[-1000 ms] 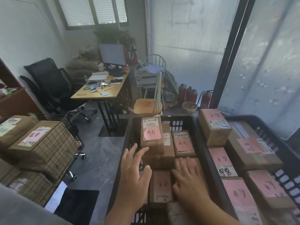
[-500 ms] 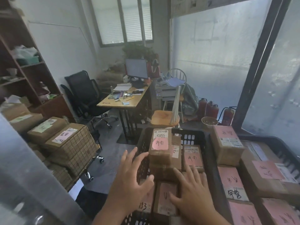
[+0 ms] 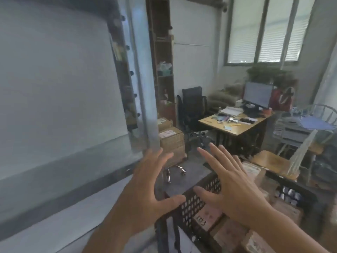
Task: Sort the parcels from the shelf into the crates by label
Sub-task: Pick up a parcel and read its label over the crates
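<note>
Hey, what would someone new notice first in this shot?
Two bare, empty hands with spread fingers fill the lower centre: the left hand and the right hand, raised above a black perforated crate of pink-labelled parcels. A large pale panel takes up the left side.

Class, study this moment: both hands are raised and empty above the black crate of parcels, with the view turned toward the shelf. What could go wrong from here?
1. The picture is motion-blurred and the metal shelf post stands close to the left hand; a fast reach might knock it.
2. The right hand hovers over the black crate, so sweeping sideways could clip its rim.
3. The crate's parcels look tightly packed; later ones may not sit flat.
</note>
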The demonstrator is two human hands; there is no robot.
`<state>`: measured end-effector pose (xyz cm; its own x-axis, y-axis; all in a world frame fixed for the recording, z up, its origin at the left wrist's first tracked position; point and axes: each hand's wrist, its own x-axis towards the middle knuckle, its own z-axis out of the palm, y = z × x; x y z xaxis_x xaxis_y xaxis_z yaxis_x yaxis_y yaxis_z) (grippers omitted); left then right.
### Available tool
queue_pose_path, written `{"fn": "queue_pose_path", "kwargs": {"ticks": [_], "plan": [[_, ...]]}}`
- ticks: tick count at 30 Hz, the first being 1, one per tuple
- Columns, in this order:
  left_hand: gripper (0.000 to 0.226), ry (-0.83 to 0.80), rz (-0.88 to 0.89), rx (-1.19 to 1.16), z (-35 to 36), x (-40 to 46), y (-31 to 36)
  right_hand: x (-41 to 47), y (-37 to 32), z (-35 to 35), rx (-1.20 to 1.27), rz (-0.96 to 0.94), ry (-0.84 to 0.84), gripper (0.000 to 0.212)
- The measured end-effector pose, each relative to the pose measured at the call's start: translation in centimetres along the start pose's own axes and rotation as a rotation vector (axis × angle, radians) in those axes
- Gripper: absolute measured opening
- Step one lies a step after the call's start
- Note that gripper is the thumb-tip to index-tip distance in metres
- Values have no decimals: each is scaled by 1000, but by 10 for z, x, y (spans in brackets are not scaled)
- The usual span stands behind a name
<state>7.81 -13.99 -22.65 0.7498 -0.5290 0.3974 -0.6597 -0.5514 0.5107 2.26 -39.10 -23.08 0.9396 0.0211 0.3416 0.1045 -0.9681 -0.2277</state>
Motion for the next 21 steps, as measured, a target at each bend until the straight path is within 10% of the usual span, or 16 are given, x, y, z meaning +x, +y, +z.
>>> {"fn": "queue_pose_path", "kwargs": {"ticks": [21], "plan": [[90, 588, -686, 552, -352, -518, 15, -102, -573, 17, 573, -956, -151, 92]]}}
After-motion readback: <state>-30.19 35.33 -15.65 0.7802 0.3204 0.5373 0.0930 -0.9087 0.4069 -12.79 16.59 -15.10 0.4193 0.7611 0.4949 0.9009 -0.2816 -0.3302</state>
